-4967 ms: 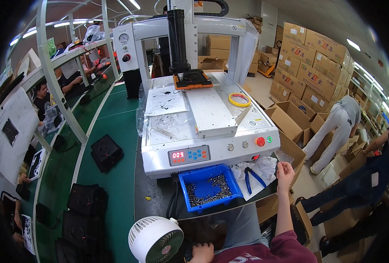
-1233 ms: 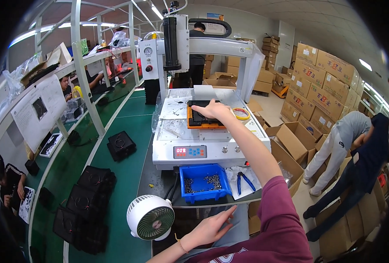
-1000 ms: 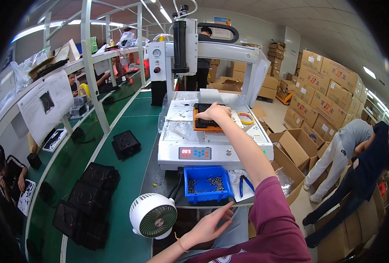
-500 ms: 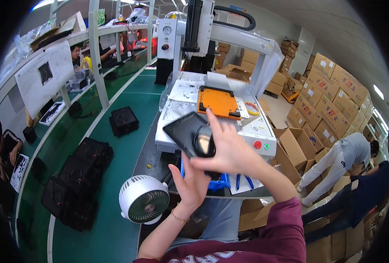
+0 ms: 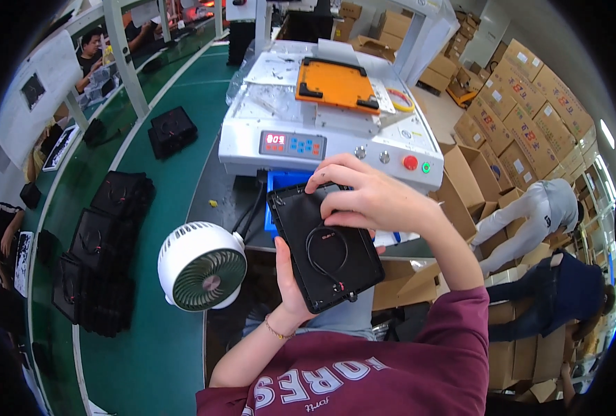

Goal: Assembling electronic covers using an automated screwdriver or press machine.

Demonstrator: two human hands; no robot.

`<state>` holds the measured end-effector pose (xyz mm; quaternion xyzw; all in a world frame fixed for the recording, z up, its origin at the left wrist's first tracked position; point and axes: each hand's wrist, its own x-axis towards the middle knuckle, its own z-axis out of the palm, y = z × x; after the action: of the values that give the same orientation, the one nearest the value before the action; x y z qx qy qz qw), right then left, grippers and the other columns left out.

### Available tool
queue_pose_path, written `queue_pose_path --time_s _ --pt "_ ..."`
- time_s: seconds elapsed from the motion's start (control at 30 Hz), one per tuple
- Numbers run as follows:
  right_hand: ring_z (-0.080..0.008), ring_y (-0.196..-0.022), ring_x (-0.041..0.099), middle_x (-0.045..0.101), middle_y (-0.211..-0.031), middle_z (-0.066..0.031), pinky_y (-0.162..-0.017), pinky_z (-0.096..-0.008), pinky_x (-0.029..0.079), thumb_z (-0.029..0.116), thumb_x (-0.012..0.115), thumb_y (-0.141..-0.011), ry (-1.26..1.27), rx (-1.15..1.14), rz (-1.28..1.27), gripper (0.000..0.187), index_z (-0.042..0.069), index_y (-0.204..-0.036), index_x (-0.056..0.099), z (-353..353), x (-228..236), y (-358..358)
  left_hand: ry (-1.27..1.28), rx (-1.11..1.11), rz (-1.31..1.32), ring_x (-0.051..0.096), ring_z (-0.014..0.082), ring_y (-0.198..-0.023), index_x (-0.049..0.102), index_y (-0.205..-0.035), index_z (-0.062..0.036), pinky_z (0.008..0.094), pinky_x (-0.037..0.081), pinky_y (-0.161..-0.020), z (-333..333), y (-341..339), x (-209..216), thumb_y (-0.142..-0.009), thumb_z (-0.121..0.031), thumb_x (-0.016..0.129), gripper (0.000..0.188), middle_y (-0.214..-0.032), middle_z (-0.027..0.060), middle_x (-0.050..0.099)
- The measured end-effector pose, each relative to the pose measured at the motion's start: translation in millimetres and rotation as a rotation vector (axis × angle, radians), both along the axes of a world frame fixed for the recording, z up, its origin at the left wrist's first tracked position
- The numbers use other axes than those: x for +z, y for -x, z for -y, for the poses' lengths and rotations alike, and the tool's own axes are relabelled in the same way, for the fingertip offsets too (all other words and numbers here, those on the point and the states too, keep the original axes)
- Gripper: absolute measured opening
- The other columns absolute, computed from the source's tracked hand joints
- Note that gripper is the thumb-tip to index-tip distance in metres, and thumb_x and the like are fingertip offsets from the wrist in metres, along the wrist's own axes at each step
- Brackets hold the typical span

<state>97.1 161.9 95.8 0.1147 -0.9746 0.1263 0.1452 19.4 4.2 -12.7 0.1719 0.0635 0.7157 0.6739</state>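
Note:
In front of my body is a black rectangular plastic housing [image 5: 353, 267], tilted, with its hollow inner side up. A thin black cable [image 5: 309, 255] lies coiled inside, with a small reddish connector near the lower edge. My left hand [image 5: 291, 288] is closed around the housing's lower left side, thumb along the edge and the other fingers hidden underneath. My right hand [image 5: 377, 197] is closed over the upper right part, its bent fingertips on the inner face and top edge. A blue tray [image 5: 273, 215] is partly hidden behind the housing.
A white bench machine [image 5: 242, 145] with an orange fixture plate [image 5: 335, 83] stands ahead. A white fan [image 5: 204, 267] is at my left. Stacked black housings [image 5: 100, 243] lie on the green conveyor [image 5: 162, 347]. Cartons [image 5: 530, 118] and two bending people are at the right.
The housing has been turned over, from its smooth dark outer face to its inner side with the cable. Both hands have shifted their hold. The view has tilted further down.

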Motion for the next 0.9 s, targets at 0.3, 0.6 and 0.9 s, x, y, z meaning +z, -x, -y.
queue_pose_path --time_s 0.3,0.6,0.9 --pt "-0.0245 -0.080 0.056 0.055 -0.074 -0.0033 -0.073 -0.0360 0.046 0.020 0.074 -0.070 -0.195 -0.192 -0.067 0.020 0.008 -0.078 0.061 45.9 56.6 -69.2 -0.195 0.290 -0.150 0.042 0.0396 -0.127 0.019 -0.145 -0.0005 0.0508 0.035 -0.106 14.8 43.0 9.8 -0.084 -0.068 0.040 0.093 -0.140 0.0254 0.036" --pt "-0.0198 -0.091 0.068 0.064 -0.091 -0.0093 -0.077 -0.0295 0.054 0.002 0.069 -0.082 1.175 -0.357 0.006 0.019 -0.001 -0.099 0.061 97.2 -45.6 -60.5 -0.230 0.497 -0.237 0.029 0.0488 -0.132 0.012 -0.148 -0.0022 0.0539 0.033 -0.105 20.8 51.9 15.7 -0.080 -0.069 0.050 0.103 -0.147 0.0297 0.020" --pt "-0.0207 -0.069 0.065 0.061 -0.082 -0.0103 -0.062 -0.0302 0.051 0.006 0.063 -0.087 0.688 -0.022 0.132 0.027 0.003 -0.113 0.056 91.1 -77.6 -41.2 -0.226 0.301 -0.018 0.028 0.0472 -0.134 0.011 -0.150 -0.0096 0.0520 0.034 -0.106 23.8 54.1 15.0 -0.079 -0.067 0.050 0.099 -0.148 0.0284 0.020"
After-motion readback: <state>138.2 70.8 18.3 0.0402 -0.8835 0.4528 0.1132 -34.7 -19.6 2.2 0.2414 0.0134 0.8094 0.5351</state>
